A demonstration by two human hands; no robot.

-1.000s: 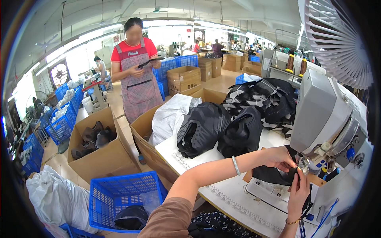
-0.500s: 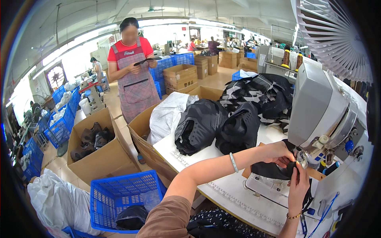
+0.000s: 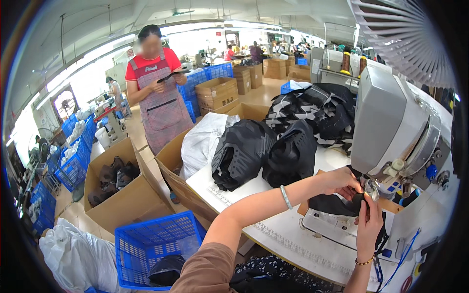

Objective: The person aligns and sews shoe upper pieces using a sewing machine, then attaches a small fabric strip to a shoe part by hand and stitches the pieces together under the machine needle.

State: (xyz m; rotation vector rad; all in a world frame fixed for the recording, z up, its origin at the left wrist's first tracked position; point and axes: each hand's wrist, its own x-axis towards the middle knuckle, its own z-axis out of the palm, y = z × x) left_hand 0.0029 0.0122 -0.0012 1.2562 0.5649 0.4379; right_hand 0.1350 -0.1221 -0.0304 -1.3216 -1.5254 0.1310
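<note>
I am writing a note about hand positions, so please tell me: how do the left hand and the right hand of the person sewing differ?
The left hand has a pale bangle on its forearm; the right hand has a darker beaded bracelet at its wrist. The left hand reaches in from the left, while the right hand points up from below. Both pinch the black piece at the sewing machine.

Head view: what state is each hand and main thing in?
Left hand: pinching black piece.
Right hand: pinching black piece.
Black piece: held, at the sewing machine.
Sewing machine: cannot tell if running.
Blue basket: open, dark bundle inside.
Near cardboard box: open, dark pieces inside.
Fan: cannot tell if spinning.
</note>
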